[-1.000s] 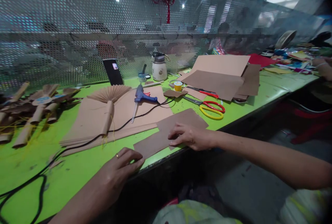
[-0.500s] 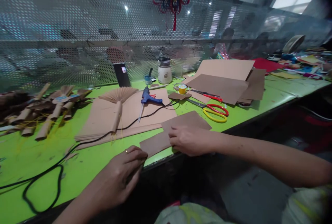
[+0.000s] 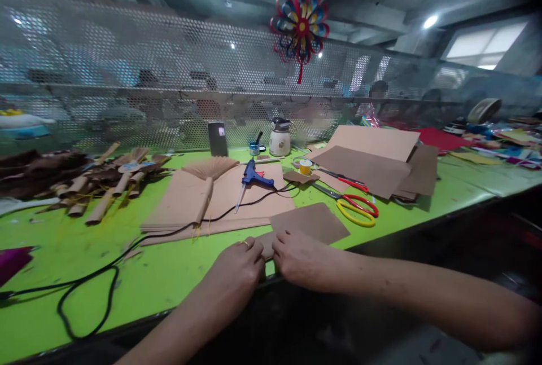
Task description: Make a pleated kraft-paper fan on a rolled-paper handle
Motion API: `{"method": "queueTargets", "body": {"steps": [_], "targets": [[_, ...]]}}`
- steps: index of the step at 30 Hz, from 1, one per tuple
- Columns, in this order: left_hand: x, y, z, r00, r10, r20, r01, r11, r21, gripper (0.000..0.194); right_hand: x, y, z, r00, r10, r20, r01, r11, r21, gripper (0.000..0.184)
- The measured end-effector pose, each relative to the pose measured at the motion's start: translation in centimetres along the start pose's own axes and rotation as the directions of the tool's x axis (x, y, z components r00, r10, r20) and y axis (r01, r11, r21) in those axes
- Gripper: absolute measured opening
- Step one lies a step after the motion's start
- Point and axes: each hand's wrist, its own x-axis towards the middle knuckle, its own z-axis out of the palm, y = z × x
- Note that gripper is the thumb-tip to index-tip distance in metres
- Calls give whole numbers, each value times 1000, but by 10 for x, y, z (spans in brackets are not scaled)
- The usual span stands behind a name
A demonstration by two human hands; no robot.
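Note:
A narrow brown paper strip point(image 3: 266, 242) lies at the table's front edge, mostly covered by my hands. My left hand point(image 3: 237, 266) has its fingers curled over the strip's left end. Right beside it, with a small gap, my right hand point(image 3: 298, 259) pinches the strip farther along. Under and behind my right hand a larger brown paper sheet point(image 3: 315, 223) lies flat. Beyond the hands, a blue glue gun point(image 3: 256, 177) rests on a stack of tan paper point(image 3: 171, 198), next to a pleated paper fan point(image 3: 205, 198) with a rolled handle.
Scissors point(image 3: 358, 210) with red and yellow handles lie to the right, near a yellow spool point(image 3: 305, 167). More brown sheets point(image 3: 364, 167) are piled behind. A black cord point(image 3: 165, 233) crosses the left side. Several finished paper fans point(image 3: 122, 179) lie at the far left.
My left hand has moved right along the strip, close to my right hand, covering more of it. The camera view has tilted up and shifted left.

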Motion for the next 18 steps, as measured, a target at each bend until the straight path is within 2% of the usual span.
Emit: {"method": "queueTargets", "body": {"steps": [3, 6, 9, 11, 13, 15, 18], "targets": [[-2, -3, 5, 993, -86, -75, 84, 996, -25, 20, -1, 11, -3, 998, 38, -43, -37, 999, 24, 11], [-4, -13, -1, 977, -160, -141, 149, 985, -83, 22, -5, 24, -18, 973, 190, -132, -175, 978, 115, 11], [-6, -24, -23, 958, -185, -219, 153, 976, -154, 27, -13, 34, -41, 912, 358, -199, -295, 911, 288, 11], [-7, -29, -43, 946, -220, -238, 164, 958, -234, 28, -17, 39, -58, 884, 402, -237, -269, 854, 446, 15], [-6, -33, -60, 954, -237, -185, 149, 908, -392, 28, -19, 44, -69, 886, 399, -236, -177, 762, 623, 17], [-3, -38, -67, 973, -227, -38, 172, 826, -537, 25, -16, 49, -69, 916, 372, -151, -119, 610, 783, 15], [5, -49, -54, 956, -201, 215, 293, 721, -628, 22, -8, 52, -43, 941, 332, 57, -192, 389, 901, 11]]}}
